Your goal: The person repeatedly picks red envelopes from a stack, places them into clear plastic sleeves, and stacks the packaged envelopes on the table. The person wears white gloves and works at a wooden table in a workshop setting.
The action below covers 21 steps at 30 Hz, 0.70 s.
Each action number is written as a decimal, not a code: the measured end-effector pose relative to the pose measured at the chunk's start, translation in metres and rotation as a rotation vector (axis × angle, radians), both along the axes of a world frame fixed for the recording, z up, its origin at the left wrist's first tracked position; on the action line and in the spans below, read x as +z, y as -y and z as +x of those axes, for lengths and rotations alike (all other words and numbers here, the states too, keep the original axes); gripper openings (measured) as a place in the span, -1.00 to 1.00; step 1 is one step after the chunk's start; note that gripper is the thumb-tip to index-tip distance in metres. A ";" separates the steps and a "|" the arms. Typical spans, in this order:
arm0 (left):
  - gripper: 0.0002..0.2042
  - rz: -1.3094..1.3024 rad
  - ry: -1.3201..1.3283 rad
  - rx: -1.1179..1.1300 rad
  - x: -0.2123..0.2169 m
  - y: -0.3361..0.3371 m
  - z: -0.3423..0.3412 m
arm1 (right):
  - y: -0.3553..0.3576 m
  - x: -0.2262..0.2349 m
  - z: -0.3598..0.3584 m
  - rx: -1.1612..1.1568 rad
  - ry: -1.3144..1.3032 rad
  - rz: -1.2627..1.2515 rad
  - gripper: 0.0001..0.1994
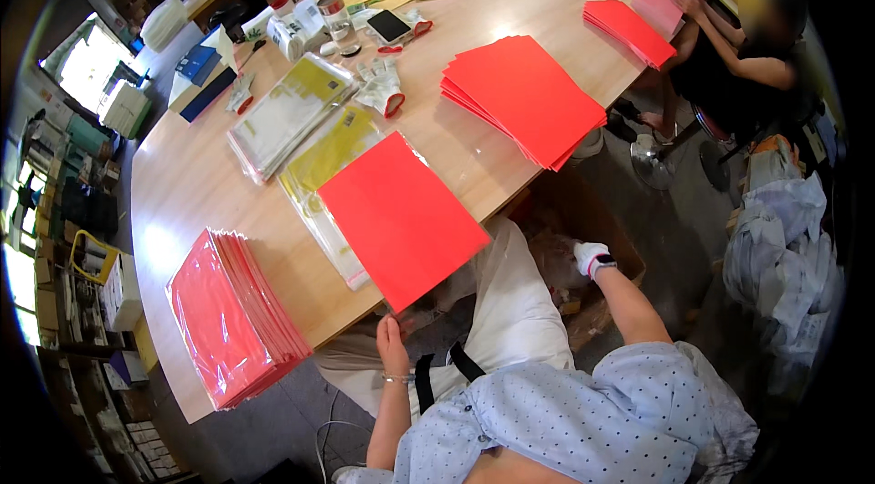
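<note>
A red sheet in a clear sleeve (406,220) lies at the table's near edge, its lower corner hanging over. Just below that corner is my left hand (393,349), bare, fingers stretched out and close together; whether the fingertips touch the sleeve is unclear. Underneath lie clear sleeves with a yellow-green print (321,176). My right hand (592,259), in a white glove, is lowered beyond the table edge over a brown carton (624,242) with crumpled clear plastic (553,256) inside. Its fingers are too small to read.
A stack of red sheets (524,97) lies to the right, and sleeved red ones (228,320) are piled at the left. Gloves (380,87), a phone (389,25) and a jar (337,21) sit farther back. Another person (743,56) handles red sheets at the far right.
</note>
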State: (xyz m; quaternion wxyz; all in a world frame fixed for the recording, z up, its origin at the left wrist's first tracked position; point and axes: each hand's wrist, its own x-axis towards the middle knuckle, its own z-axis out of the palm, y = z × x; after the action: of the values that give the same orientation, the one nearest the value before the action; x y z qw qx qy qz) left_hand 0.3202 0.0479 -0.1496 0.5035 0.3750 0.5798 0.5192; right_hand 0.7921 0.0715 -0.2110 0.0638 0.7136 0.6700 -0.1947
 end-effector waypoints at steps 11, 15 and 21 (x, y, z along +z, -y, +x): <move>-0.83 0.722 -1.186 -0.286 0.050 -0.029 -0.010 | -0.075 0.135 -0.144 0.495 -0.707 0.635 -0.89; -0.79 0.540 -0.958 -0.282 0.047 -0.044 -0.011 | -0.092 0.150 -0.149 0.370 -0.685 0.354 -0.86; -0.76 0.066 -0.795 -0.072 0.045 -0.046 -0.007 | -0.086 0.136 -0.182 -0.062 -0.451 0.404 -0.77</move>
State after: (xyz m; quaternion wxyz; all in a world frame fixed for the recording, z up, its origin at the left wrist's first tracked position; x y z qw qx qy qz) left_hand 0.3129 0.0944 -0.1041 0.2455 0.5828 0.6991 0.3338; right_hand 0.6098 0.1579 -0.0752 -0.2355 0.6708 0.6702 -0.2129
